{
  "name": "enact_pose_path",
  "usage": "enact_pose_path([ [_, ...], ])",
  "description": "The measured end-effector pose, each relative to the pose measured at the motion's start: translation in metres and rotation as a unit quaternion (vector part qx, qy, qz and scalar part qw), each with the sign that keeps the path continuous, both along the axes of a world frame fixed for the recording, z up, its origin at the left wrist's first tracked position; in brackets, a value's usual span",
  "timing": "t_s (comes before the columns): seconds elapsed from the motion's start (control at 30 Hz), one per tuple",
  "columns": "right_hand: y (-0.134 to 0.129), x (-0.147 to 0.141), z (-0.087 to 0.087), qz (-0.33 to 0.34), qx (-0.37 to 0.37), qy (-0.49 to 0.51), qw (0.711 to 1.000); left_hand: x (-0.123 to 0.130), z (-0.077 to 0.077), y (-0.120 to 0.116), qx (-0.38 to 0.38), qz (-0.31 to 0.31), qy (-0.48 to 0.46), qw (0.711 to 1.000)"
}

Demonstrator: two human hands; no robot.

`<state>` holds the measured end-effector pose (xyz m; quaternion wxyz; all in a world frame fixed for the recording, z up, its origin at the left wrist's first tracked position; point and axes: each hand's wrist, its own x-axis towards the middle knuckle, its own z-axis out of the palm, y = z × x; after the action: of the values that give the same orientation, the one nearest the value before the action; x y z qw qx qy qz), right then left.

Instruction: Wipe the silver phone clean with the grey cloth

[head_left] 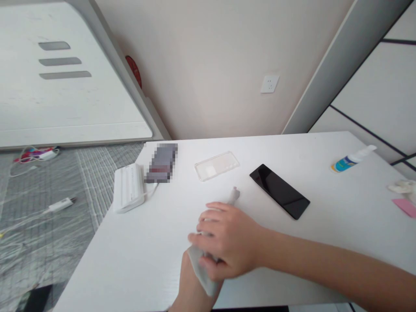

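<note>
My right hand (230, 242) lies across my left hand, its fingers bent over a greyish-white cloth (203, 271). The cloth drapes over the back of my left hand and wrist (195, 281). Most of my left hand is hidden under the cloth and my right hand, so its fingers cannot be made out. Beyond my right knuckles a pale tip (234, 196) pokes out, too blurred to identify. To the right of my hands a black smartphone (279, 191) rests on the white table (136, 264). Ahead of them is a clear phone case (217, 166).
At the table's left edge sit a white power bank (128, 188) with a cable and a blurred-out dark rectangular object (162, 162). A spray bottle (349, 161) lies at the right, near a pink piece (404, 207) and crumpled white material (403, 187). A wall stands behind.
</note>
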<state>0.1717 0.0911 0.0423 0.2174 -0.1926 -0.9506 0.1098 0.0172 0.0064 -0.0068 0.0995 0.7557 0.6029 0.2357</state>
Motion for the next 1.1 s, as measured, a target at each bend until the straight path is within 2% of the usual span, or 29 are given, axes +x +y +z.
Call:
enact_pose_path([
  [0.13,0.015,0.007,-0.001,-0.108,-0.018,0.004,0.994,0.003,0.006,0.001,0.011,-0.042,-0.009,0.999],
  [0.17,0.015,0.007,0.0,-0.114,-0.021,0.009,0.993,0.004,0.007,0.001,0.022,-0.049,-0.01,0.998],
  [0.3,0.004,0.002,0.004,-0.013,-0.019,-0.008,1.0,0.006,0.006,0.002,0.089,-0.036,-0.006,0.995],
  [0.33,0.005,0.002,0.005,-0.011,-0.024,-0.026,0.999,0.006,0.006,0.002,0.085,-0.038,-0.005,0.996],
  [0.47,0.013,0.006,0.01,-0.122,-0.054,-0.076,0.988,0.005,0.008,0.002,0.035,-0.056,-0.004,0.998],
  [0.53,0.009,0.004,0.011,-0.105,-0.046,-0.072,0.991,0.004,0.008,0.002,0.05,-0.065,-0.008,0.997],
  [0.63,0.002,0.001,0.011,-0.022,-0.033,-0.068,0.997,0.004,0.008,0.002,0.089,-0.078,-0.009,0.993],
  [0.67,0.004,0.002,0.011,-0.029,-0.038,-0.077,0.996,0.004,0.008,0.002,0.089,-0.076,-0.008,0.993],
  [0.77,0.013,0.008,0.011,-0.118,-0.056,-0.088,0.988,0.005,0.009,0.001,0.051,-0.064,-0.003,0.997],
  [0.83,0.014,0.009,0.011,-0.13,-0.054,-0.069,0.988,0.004,0.008,0.0,0.045,-0.066,0.001,0.997],
  [0.97,0.009,0.005,0.007,-0.007,-0.029,-0.04,0.999,0.004,0.005,0.001,0.113,-0.074,0.008,0.991],
  [1.0,0.012,0.006,0.006,-0.011,-0.029,-0.045,0.998,0.003,0.006,0.002,0.109,-0.077,0.006,0.991],
  [1.1,0.023,0.011,0.005,-0.112,-0.058,-0.058,0.99,0.003,0.009,0.002,0.05,-0.068,-0.013,0.996],
])
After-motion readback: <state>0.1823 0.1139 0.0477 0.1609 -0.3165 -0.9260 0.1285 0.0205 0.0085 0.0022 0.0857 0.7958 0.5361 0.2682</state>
